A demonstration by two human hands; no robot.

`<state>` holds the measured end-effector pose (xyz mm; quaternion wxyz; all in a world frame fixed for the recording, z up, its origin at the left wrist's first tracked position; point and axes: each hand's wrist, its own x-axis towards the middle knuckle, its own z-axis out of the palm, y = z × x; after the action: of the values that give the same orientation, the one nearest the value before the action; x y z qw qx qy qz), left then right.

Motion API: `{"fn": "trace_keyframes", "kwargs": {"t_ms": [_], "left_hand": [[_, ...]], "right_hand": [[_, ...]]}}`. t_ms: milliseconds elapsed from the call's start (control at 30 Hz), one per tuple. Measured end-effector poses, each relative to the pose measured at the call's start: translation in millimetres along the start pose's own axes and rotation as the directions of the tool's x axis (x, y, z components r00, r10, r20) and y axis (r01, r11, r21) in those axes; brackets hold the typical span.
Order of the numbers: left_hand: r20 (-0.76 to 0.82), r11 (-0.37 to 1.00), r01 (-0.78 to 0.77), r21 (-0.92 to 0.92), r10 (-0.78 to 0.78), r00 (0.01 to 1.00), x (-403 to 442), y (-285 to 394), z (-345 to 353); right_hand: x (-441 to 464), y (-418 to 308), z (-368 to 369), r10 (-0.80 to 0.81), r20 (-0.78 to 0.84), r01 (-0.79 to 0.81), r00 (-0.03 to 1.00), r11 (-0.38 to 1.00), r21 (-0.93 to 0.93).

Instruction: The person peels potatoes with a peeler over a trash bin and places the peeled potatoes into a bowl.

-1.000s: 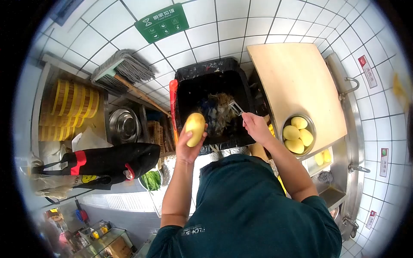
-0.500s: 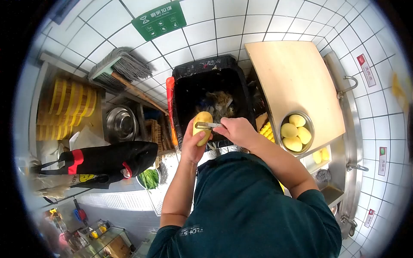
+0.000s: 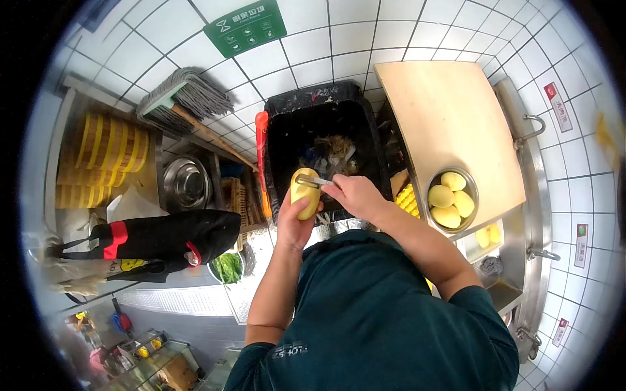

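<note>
My left hand (image 3: 297, 220) is wrapped round a yellow potato (image 3: 304, 194), holding it upright over the near edge of a black bin (image 3: 376, 150). In my right hand (image 3: 357, 197) is a metal peeler (image 3: 315, 182), whose head lies against the upper part of the potato. The peeler's handle is mostly hidden by my fingers. Inside the bin, scraps and peelings (image 3: 336, 153) lie on the bottom. To the right, a steel bowl (image 3: 475, 207) holds several peeled potatoes (image 3: 446, 216).
The bowl stands on a wooden board (image 3: 450, 111) beside sinks with taps (image 3: 542, 254). A mop (image 3: 195, 98) leans at the left above stacked bamboo steamers (image 3: 107, 153). A black apron (image 3: 169, 241) hangs at the left, near a bowl of greens (image 3: 227, 267).
The peeler head has moved up the potato, towards its top end. My left hand still grips the potato, and the whole view has shifted slightly.
</note>
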<state>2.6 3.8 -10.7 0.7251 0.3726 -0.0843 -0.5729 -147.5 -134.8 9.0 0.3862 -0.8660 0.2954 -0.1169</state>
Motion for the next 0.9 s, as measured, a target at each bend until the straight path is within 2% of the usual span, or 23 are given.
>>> {"fn": "trace_keyframes", "kwargs": {"t_ms": [33,133,167,267,300,433,533,567,600,667,700,800,833,900], "left_hand": [[-0.010,1.000,0.002,0.005,-0.002,1.000,-1,0,1],[-0.025,0.997,0.041,0.059,-0.040,0.999,-9,7,8],[-0.005,0.997,0.043,0.057,-0.042,0.999,-8,6,7],[-0.024,0.999,-0.008,0.032,0.009,1.000,-4,7,6],[-0.057,1.000,0.004,0.017,-0.003,0.998,-5,10,10],[-0.065,1.000,0.017,-0.012,-0.018,0.998,-5,8,2],[-0.043,0.998,0.019,0.063,-0.017,0.999,-5,4,0],[-0.026,0.998,0.040,0.044,-0.039,0.999,-4,5,0],[-0.012,0.998,0.062,0.026,-0.062,0.998,-5,7,0],[-0.006,0.996,0.090,-0.004,-0.090,0.996,-7,9,1],[-0.013,0.995,0.094,-0.015,-0.094,0.995,-5,10,4],[-0.097,0.997,0.074,-0.022,-0.076,0.992,-5,13,6],[-0.125,0.997,0.070,-0.013,-0.071,0.990,-4,13,7],[-0.082,0.999,0.050,0.007,-0.049,0.995,-3,12,8]], "right_hand": [[0,0,1,-0.015,0.004,0.015,1.000,0.999,-0.028],[19,30,5,0.233,0.065,-0.220,0.970,0.962,-0.163],[25,62,16,0.317,0.186,-0.287,0.930,0.943,-0.170],[20,67,22,0.321,-0.030,-0.319,0.946,0.946,0.056],[15,56,19,0.273,-0.087,-0.257,0.958,0.954,0.156],[1,20,5,0.055,-0.040,-0.052,0.998,0.997,0.063],[-3,15,9,-0.093,-0.002,0.093,0.996,0.995,-0.021],[0,24,14,-0.095,-0.048,0.094,0.994,0.995,-0.008],[7,28,15,0.084,-0.084,-0.086,0.993,0.996,-0.019],[17,55,14,0.312,0.069,-0.297,0.948,0.940,-0.168],[16,54,13,0.274,0.013,-0.273,0.962,0.960,-0.056],[5,46,12,0.217,-0.099,-0.214,0.971,0.976,0.041],[1,39,8,0.179,-0.073,-0.176,0.981,0.983,0.044],[-1,25,0,0.097,-0.024,-0.096,0.995,0.994,0.055]]}}
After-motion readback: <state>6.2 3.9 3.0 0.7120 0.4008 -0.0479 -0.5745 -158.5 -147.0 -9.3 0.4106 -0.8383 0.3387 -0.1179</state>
